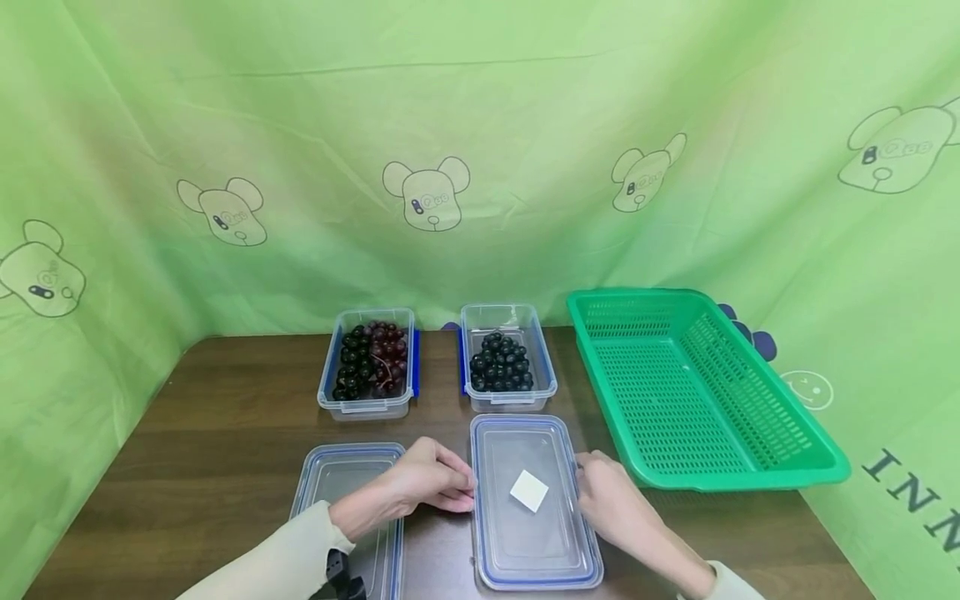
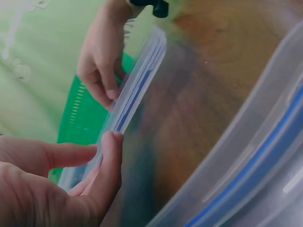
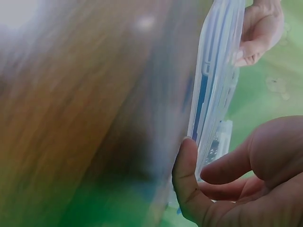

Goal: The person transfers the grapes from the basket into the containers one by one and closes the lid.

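Note:
Both hands hold a clear plastic lid (image 1: 551,546) with a blue seal line and a white square of paper (image 1: 529,491) on its top. At the lid's left edge my left hand (image 1: 435,475) pinches between thumb and fingers. Opposite it, my right hand (image 1: 611,500) grips the right edge, its thumb and fingertips around the rim in the right wrist view. A second clear lid (image 1: 337,467) with a blue seal lies to the left, partly hidden beneath my left forearm.
Behind the lids stand two clear containers: the left one (image 1: 364,408) holds dark and reddish grapes (image 1: 386,358), the right one (image 1: 510,402) holds dark grapes (image 1: 501,364). A green basket (image 1: 675,400) stands at the right of the wooden table (image 1: 202,467). A green curtain (image 1: 495,92) hangs behind.

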### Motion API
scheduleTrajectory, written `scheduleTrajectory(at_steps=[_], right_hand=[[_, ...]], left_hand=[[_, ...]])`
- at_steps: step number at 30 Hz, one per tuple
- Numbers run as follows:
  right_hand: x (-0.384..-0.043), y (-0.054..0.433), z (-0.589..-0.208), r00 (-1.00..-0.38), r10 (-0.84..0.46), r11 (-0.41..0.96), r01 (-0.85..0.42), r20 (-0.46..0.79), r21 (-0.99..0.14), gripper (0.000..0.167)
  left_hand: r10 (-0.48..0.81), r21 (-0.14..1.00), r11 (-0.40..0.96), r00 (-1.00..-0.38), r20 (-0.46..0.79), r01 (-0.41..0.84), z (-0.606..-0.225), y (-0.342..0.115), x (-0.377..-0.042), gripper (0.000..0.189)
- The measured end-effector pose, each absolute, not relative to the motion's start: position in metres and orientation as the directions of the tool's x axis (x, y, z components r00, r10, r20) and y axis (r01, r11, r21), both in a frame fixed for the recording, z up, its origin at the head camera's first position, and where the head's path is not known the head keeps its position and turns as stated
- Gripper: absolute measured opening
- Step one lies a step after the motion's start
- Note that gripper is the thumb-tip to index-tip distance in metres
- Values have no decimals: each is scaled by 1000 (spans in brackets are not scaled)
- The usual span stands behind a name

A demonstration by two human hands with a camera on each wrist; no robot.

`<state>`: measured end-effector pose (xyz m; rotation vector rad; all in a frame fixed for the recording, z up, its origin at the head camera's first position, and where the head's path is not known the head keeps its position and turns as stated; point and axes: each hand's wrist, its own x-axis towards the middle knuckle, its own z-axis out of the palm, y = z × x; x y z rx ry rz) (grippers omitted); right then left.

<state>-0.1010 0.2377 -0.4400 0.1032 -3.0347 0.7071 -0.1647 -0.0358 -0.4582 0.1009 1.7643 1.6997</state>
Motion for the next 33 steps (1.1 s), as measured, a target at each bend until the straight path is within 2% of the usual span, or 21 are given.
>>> scheduleTrajectory(at_steps=[8, 16, 23, 27, 33], right_hand=[[-89, 228, -429, -993, -50, 862, -97, 107, -498, 27], [-93, 224, -397, -997, -74, 700, -29, -31, -714, 47], [-117, 229, -359, -990, -138, 625, -61, -34, -778, 48], [-136, 232, -347, -986, -152, 554, -29, -67, -832, 49], [-168, 239, -338, -980, -154, 499, 37, -130, -866, 50]], left_hand=[[501, 919, 178, -771, -392, -352, -439, -53, -165, 12], [495, 939, 150, -798, -343, -311, -410, -71, -177, 19], [473, 948, 129, -822, -316, -291, -391, -76, -195, 25], [442, 955, 97, -848, -294, -280, -383, -75, -207, 29], [386, 960, 79, -880, -277, -267, -373, -66, -229, 26]])
